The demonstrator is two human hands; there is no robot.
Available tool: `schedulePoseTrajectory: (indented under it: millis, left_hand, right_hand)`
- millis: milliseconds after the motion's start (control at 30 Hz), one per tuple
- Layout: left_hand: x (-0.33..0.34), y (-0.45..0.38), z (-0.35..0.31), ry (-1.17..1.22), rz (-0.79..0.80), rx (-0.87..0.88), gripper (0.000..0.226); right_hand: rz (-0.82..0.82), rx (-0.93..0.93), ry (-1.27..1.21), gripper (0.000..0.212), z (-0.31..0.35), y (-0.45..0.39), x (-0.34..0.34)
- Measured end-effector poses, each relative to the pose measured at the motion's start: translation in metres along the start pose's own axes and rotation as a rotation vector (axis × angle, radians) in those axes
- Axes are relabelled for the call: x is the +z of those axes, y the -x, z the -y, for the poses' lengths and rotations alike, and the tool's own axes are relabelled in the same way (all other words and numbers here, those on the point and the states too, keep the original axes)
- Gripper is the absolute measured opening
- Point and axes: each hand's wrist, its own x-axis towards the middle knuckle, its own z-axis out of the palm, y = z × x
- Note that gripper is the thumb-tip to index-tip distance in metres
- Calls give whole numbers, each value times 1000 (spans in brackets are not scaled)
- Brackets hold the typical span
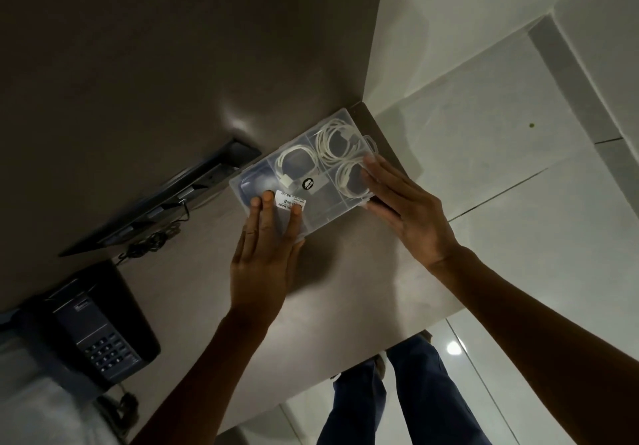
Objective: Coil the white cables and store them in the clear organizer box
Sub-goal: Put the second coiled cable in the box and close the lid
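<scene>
Brown table [173, 64] near its far corner: clear organizer box [321, 202], lid closed, with three coiled white cables [337, 142] inside. Left hand [266, 254] presses flat on the lid; right hand [408, 209] rests straight-fingered on the box's right end. Black telephone [100, 327] lies well left of the box.

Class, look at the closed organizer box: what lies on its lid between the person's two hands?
In the head view, between the left hand and right hand, the lid carries a white price label and a round black sticker.
</scene>
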Motion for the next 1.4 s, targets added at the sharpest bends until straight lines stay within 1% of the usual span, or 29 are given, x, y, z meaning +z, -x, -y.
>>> schedulePoseTrajectory:
  millis: [67,100,267,333,400,433,500,567,667,733,833,900,1033,1133,1233,1333,1400]
  left_hand:
    - [2,2,-6,2,-4,-24,54]
    - [3,2,-5,4,-4,-30,54]
    - [0,2,-6,-20,-6,0,50]
    - [-3,1,-10,38,8,-48,50]
    - [-8,1,-10,127,-15,-87,47]
    - [-9,1,-8,171,-59,-65,46]
    - [-13,-1,2,220,-92,23,47]
    - [-16,-2,15,224,-59,63,58]
    - [-17,-5,30,282,27,-5,75]
    - [-11,-3,32,299,59,-11,73]
    - [-1,3,26,264,20,1,64]
    - [3,6,24,267,-19,-9,70]
    - [-2,3,23,299,-62,-24,71]
    - [-6,4,16,314,-34,-86,74]
    - [-6,4,18,280,10,-84,80]
    - [-5,5,18,282,-17,-81,78]
    - [-3,5,15,327,-23,-96,76]
  right_hand:
    - [0,47,-78,72,2,0,1]
    - [-3,55,-88,73,4,-1,3]
    - [-57,10,183,75,14,-2,3]
    - [-65,-2,292,79,20,-2,8]
    - [-68,-49,381,79,28,-4,18]
    - [-81,-76,380,76,32,-5,25]
    - [-74,-89,311,75,40,-7,40]
    - [-64,-82,302,79,46,-8,52]
    - [-71,-96,336,83,45,-9,63]
    - [-72,-108,357,84,42,-10,66]
    - [-102,-113,376,84,39,-8,74]
    - [-131,-117,361,84,36,-6,79]
    - [-175,-142,354,84,30,-7,83]
    - [-183,-164,386,83,28,-6,84]
    - [-194,-168,399,80,30,-7,84]
    - [-194,-181,434,79,31,-9,83]
    - [-192,-176,459,78,33,-8,83]
